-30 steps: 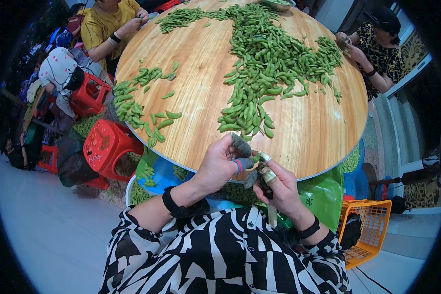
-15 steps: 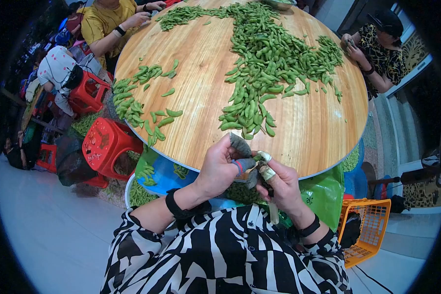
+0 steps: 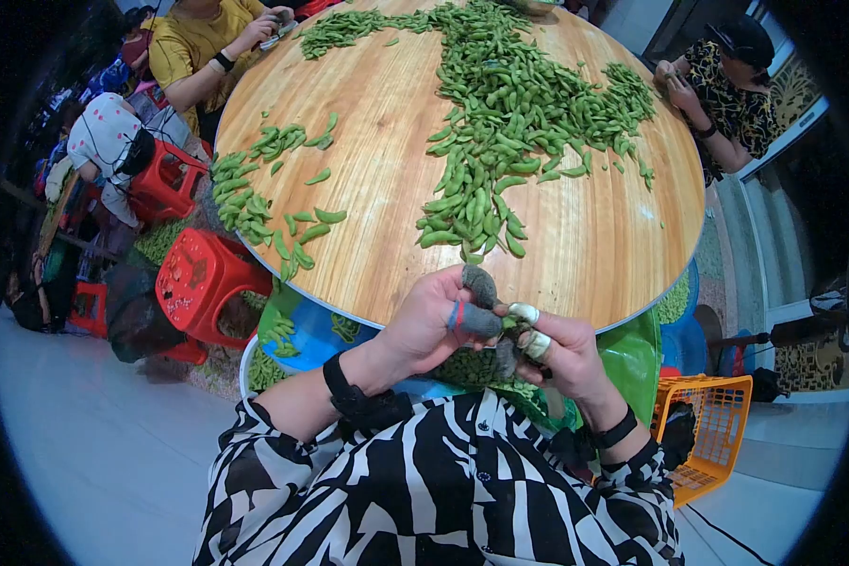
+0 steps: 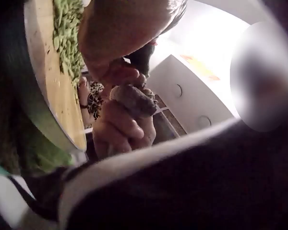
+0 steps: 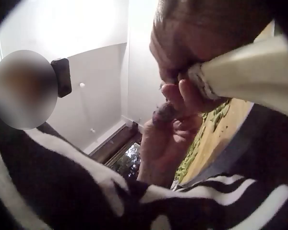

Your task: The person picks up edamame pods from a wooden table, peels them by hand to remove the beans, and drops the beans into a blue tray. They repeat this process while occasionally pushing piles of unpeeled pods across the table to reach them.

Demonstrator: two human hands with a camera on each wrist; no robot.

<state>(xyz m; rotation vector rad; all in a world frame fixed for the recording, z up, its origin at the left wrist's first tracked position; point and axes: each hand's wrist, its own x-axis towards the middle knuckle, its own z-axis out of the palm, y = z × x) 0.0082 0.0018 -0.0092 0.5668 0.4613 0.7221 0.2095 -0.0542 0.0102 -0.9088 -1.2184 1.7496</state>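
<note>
My left hand [image 3: 424,325] is in front of the table's near edge, with grey covers on its thumb and fingers and a red-and-blue band round the thumb cover. It pinches a green soybean pod [image 3: 511,323], mostly hidden by the fingertips. My right hand [image 3: 574,358] meets it there, its thumb and forefinger wrapped in white. Within that right hand's grip is a tool with a thick pale handle [image 5: 252,74], jutting from the palm in the right wrist view; its working end is hidden. The left wrist view shows a worn grey finger cover [image 4: 134,99] close up.
Heaped soybean pods [image 3: 500,123] spread over the round wooden table [image 3: 368,123], with a smaller scatter [image 3: 245,203] at left. A blue tub [image 3: 316,330] and green plastic [image 3: 632,368] lie below its edge. Nearby are a red stool [image 3: 203,274], an orange crate [image 3: 717,443] and other people.
Both hands have shifted a little to the right, the right hand more. The right hand has turned slightly, and a green pod now shows between the fingertips. The pods on the table lie as before.
</note>
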